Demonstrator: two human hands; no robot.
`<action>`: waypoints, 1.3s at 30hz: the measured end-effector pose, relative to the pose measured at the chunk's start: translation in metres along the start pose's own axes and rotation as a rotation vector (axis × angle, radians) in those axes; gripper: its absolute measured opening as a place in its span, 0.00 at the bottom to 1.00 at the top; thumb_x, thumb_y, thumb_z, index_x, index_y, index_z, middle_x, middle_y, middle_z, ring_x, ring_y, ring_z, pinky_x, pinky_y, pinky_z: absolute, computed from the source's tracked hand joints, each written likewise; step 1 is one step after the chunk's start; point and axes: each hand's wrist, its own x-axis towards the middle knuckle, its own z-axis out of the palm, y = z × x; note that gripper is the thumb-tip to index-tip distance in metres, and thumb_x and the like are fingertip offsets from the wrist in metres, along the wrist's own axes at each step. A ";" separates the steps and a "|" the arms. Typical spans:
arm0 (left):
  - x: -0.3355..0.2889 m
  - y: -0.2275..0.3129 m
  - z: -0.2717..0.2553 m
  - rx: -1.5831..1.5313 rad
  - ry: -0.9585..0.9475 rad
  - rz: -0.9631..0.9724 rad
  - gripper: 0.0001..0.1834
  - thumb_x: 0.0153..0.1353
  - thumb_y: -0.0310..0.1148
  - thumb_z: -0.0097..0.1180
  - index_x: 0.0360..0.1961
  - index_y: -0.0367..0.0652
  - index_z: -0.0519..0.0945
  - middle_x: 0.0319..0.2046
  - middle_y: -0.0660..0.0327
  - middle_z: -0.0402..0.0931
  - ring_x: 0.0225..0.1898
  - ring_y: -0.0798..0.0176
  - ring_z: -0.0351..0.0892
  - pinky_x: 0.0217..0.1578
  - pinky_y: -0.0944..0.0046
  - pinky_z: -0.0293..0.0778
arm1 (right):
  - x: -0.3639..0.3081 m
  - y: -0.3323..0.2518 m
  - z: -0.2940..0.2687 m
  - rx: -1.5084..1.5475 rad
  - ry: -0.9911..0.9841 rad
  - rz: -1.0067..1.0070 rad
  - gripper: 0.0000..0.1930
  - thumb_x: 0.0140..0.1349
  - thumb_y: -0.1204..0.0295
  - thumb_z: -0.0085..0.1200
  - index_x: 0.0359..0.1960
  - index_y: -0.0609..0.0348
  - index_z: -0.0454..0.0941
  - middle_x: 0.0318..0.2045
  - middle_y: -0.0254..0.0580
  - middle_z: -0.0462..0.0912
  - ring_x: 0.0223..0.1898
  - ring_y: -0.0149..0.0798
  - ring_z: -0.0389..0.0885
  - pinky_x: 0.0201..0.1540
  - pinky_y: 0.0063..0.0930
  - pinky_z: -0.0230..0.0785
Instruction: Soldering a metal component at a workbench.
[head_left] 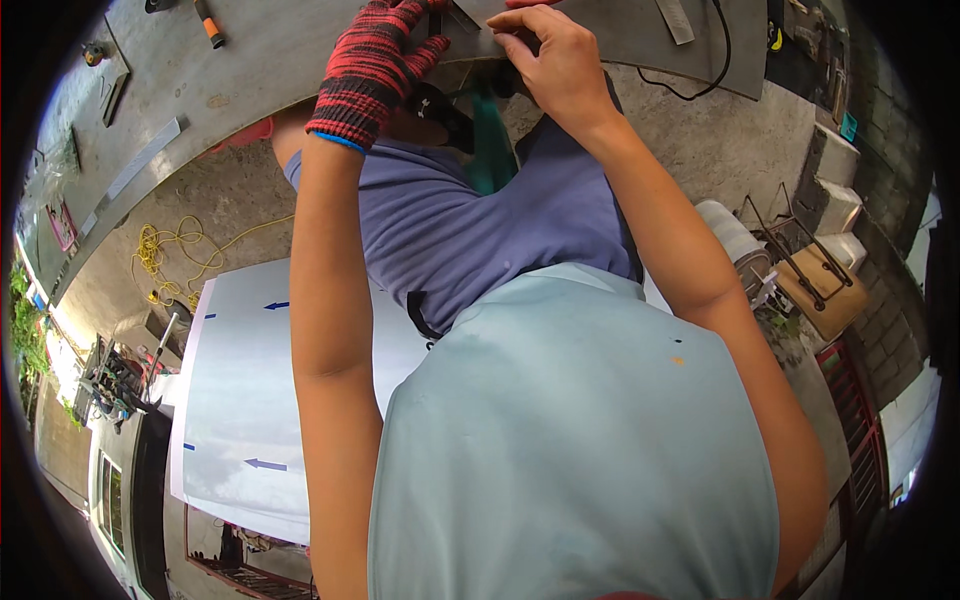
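My left hand (pixel 372 70) wears a red-and-black knit glove with a blue cuff. It is at the near edge of the grey metal tabletop (pixel 270 65), its fingers closed around a dark, narrow metal piece (pixel 436 22); the upper frame edge cuts part of this off. Just right of it, another dark flat strip (pixel 463 17) lies on the table. My bare right hand (pixel 553 55) is bent at the same edge, thumb and forefinger curled toward each other. What they hold, if anything, is too small to make out. Something red (pixel 532 4) shows behind its knuckles.
An orange-handled tool (pixel 209 25) and a metal strip (pixel 145 158) lie to the left on the table. At the right are a flat metal piece (pixel 675 20) and a black cable (pixel 722 62) hanging over the edge. A yellow cord (pixel 160 250) coils on the floor.
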 end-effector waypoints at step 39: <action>-0.011 -0.004 0.009 0.095 0.110 0.085 0.24 0.65 0.32 0.66 0.63 0.58 0.83 0.59 0.56 0.82 0.56 0.48 0.82 0.56 0.51 0.81 | 0.027 -0.027 -0.005 0.078 -0.133 0.304 0.10 0.64 0.67 0.69 0.41 0.60 0.90 0.31 0.44 0.91 0.33 0.40 0.89 0.43 0.35 0.79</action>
